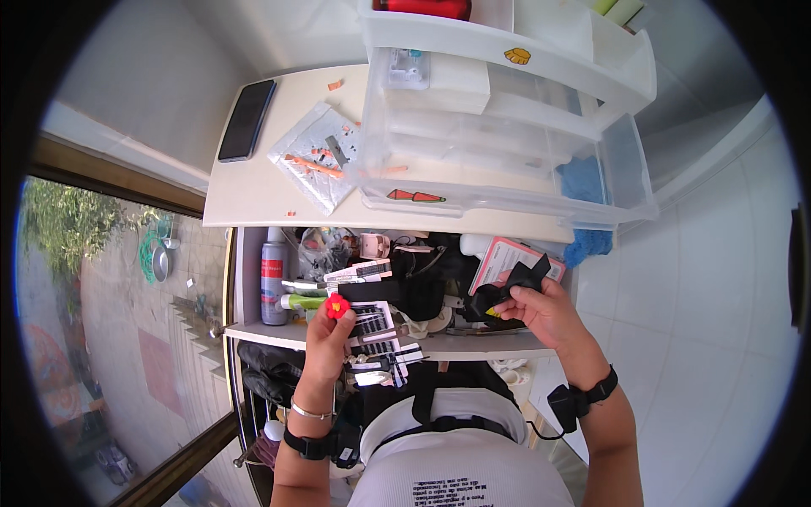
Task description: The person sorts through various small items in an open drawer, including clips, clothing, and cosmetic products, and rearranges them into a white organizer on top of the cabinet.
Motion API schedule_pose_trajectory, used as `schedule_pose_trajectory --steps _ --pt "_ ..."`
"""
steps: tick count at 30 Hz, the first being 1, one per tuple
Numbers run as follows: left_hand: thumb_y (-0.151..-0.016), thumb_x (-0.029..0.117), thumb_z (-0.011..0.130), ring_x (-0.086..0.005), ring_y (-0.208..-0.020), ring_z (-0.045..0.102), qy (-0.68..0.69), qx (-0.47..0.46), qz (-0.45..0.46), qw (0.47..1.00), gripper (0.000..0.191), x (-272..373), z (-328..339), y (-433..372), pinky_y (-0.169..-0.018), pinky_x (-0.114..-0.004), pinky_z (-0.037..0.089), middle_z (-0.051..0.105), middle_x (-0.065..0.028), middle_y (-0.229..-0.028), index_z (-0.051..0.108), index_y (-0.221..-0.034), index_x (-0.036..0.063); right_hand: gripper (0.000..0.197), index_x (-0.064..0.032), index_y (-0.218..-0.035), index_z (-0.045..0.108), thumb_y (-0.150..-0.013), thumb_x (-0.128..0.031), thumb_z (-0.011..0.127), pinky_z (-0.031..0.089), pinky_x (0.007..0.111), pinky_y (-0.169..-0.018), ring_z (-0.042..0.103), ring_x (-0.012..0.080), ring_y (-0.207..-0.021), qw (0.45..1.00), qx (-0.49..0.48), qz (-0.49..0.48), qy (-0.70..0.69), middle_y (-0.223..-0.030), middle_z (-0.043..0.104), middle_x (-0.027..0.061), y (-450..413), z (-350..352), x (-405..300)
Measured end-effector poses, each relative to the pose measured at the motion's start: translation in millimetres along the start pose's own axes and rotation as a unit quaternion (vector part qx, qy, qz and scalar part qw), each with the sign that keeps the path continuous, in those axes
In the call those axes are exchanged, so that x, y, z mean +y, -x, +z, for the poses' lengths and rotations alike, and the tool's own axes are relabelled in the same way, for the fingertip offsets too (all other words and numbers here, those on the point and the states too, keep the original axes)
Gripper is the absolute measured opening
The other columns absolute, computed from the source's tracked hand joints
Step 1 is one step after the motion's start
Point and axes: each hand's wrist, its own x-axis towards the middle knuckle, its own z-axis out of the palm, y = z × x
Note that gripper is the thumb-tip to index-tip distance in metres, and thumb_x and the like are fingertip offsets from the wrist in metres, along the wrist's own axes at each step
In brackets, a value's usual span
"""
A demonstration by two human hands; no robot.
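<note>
My left hand (pixel 327 345) pinches a red flower ornament (pixel 337 306) with a yellow centre, above the front of an open drawer (pixel 443 345). Beside its fingers, cards of hair clips (pixel 374 323) hang across the drawer's front edge; whether this hand also holds them I cannot tell. Over the drawer's right side, my right hand (pixel 542 310) grips a black ribbon bow (pixel 519 282), with a bit of yellow showing under the fingers. Behind the bow sits a pink-edged box (pixel 497 260). Dark items fill the drawer's middle, partly hidden.
A spray can (pixel 274 282) stands at the drawer's left end. On the tabletop (pixel 247 196) lie a phone (pixel 247 120) and a white sheet (pixel 317 127) with orange shavings. Clear plastic drawers (pixel 507 196) jut over it, near a blue cloth (pixel 586 244). A window (pixel 127 285) is at left.
</note>
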Motion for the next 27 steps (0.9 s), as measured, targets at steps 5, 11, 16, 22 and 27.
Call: schedule_pose_trajectory --steps 5,11,16,22,27 --pt "-0.091 0.013 0.056 0.0004 -0.057 0.042 0.018 0.003 0.006 1.0 0.01 -7 -2 -2 -0.047 -0.016 0.032 0.052 0.0068 -0.077 0.053 -0.098 0.0068 0.025 0.0021 -0.109 0.056 -0.085 -0.001 0.058 0.052 0.033 -0.07 0.064 0.0211 -0.083 1.0 -0.02 0.014 -0.003 -0.106 0.061 0.0121 -1 -6 13" --pt "-0.092 0.01 0.055 -0.0043 -0.079 0.049 0.064 -0.019 0.012 0.998 0.013 -6 2 0 -0.072 -0.019 0.04 0.056 0.0036 -0.087 0.053 -0.102 0.0041 0.023 0.0 -0.106 0.059 -0.084 -0.003 0.062 0.053 0.03 -0.079 0.062 0.0164 -0.082 0.998 -0.042 0.004 0.05 -0.095 0.062 0.0067 -5 4 18" --pt "-0.092 0.009 0.054 -0.0056 -0.083 0.051 0.031 -0.033 -0.004 0.999 0.015 1 6 3 -0.075 -0.021 0.042 0.058 0.0019 -0.093 0.053 -0.105 0.0028 0.027 0.002 -0.104 0.058 -0.079 0.002 0.067 0.054 0.029 -0.072 0.063 0.0182 -0.076 0.994 -0.047 0.086 0.046 -0.089 0.062 0.0103 -1 19 15" --pt "-0.092 0.007 0.053 -0.0075 -0.087 0.053 0.041 -0.036 0.011 0.998 0.017 5 16 4 -0.08 -0.023 0.043 0.059 -0.0002 -0.096 0.053 -0.107 0.0011 0.025 0.0007 -0.098 0.059 -0.075 0.001 0.07 0.05 0.027 -0.069 0.06 0.0154 -0.074 0.991 -0.076 0.076 0.076 -0.085 0.061 0.0071 0 21 13" --pt "-0.092 0.007 0.053 -0.006 -0.084 0.051 0.034 -0.034 0.0 0.999 0.013 8 23 4 -0.077 -0.022 0.042 0.057 0.0016 -0.092 0.052 -0.103 0.0016 0.019 -0.001 -0.092 0.063 -0.074 0.002 0.071 0.048 0.026 -0.068 0.057 0.012 -0.072 0.969 -0.235 0.07 0.003 -0.084 0.061 0.0028 5 24 5"
